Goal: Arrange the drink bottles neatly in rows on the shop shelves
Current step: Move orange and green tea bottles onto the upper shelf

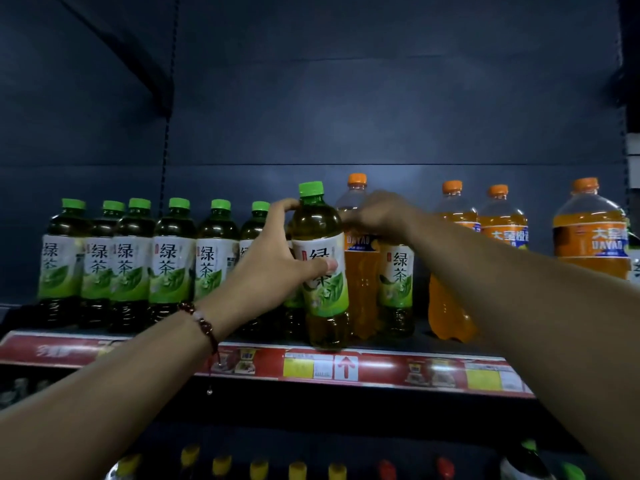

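A green tea bottle (323,268) stands at the front edge of the shelf (381,370), gripped around its label by the left hand (273,261). The right hand (379,213) curls over a second green tea bottle (396,282) just behind, beside orange soda bottles (504,226).
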